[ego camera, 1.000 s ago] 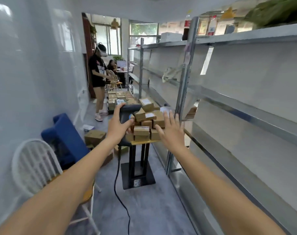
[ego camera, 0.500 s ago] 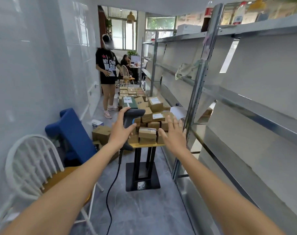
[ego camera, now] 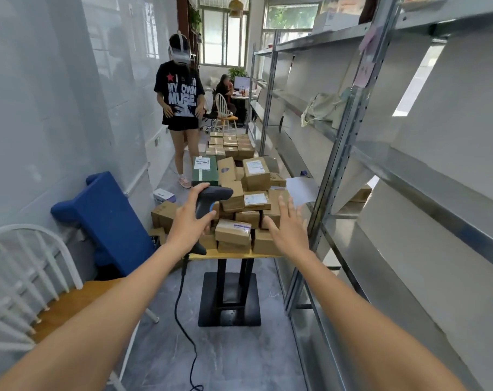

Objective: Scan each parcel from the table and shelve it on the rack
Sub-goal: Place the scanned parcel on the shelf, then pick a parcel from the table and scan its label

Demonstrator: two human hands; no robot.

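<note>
Cardboard parcels [ego camera: 239,210] lie heaped on the small table [ego camera: 234,253] beside the metal rack [ego camera: 338,153]. The left hand [ego camera: 190,224] grips a black scanner [ego camera: 211,198] before the heap; the right hand [ego camera: 289,230], fingers spread and empty, hovers at the heap's right edge

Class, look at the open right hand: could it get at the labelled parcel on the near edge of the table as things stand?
Probably yes: the right hand hovers open beside the labelled parcel, nothing between them.
</note>
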